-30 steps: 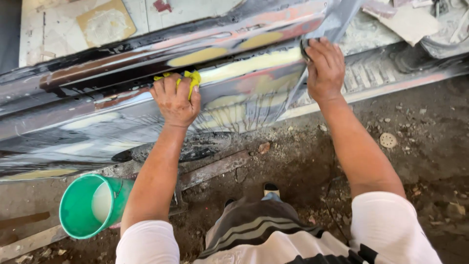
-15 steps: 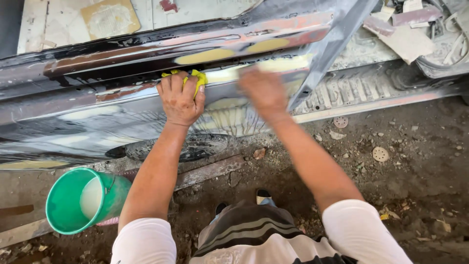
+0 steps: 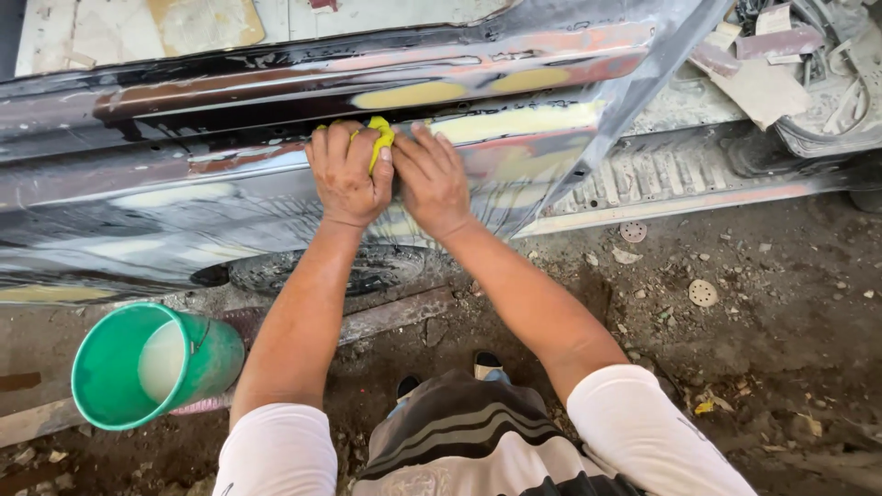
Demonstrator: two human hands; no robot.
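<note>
Left hand (image 3: 347,174) is clamped on a yellow sponge (image 3: 380,138), pressing it into the car panel (image 3: 184,207); right hand (image 3: 432,179) lies open and flat just beside it, holding nothing. Green bucket (image 3: 197,367) sits on the dirt lower left.

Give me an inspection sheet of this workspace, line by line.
Surface: dark car panel, glossy, with yellow filler patches.
Job's things: yellow pad pressed on the panel under the left hand.
Clutter: green bucket of pale liquid at lower left; round discs and scraps on the dirt floor.
Grippers: left hand grips the pad; right hand lies flat on the panel, touching the left.
Cables: loose wiring at top right.
Surroundings: ribbed sill; paper sheets.
</note>
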